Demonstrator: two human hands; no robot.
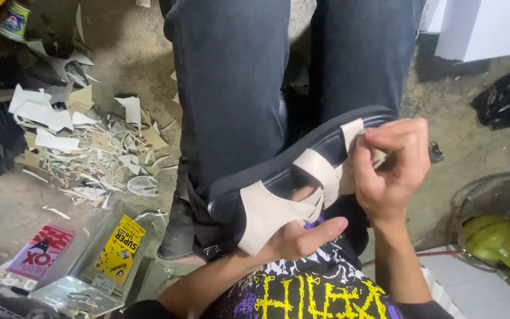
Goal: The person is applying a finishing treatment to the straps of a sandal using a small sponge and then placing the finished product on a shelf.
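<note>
Floor (137, 53): bare concrete ran under the whole scene; it carried the scrap pile and the packets.
Legs (231, 88): dark trousers filled the centre and served as the work rest.
Sandal (278, 177): lay across the lap, sole edge toward the knees, upper side toward the body.
Sandal long axis: ran from lower left to upper right, one end low beside the left knee, the other end raised at the right hand.
Scrap pile (90, 147): pale offcuts lay on the floor, well apart from the sandal, on the left side.
Glue packets (107, 248): flat blister packs sat at lower left, near the left forearm.
Green object (497, 239): rested at lower right; its kind could not be told.
Right hand (388, 168): was closed in a pinch on the strap end (352, 133) at the raised end of the sandal.
Left hand (299, 236): came from below, its fingers hidden under the crossed straps (317, 177) at mid-length, thumb extended.
Nearer hand: both touched the sandal; the right one gripped the strap end, the left one held it at the middle.
</note>
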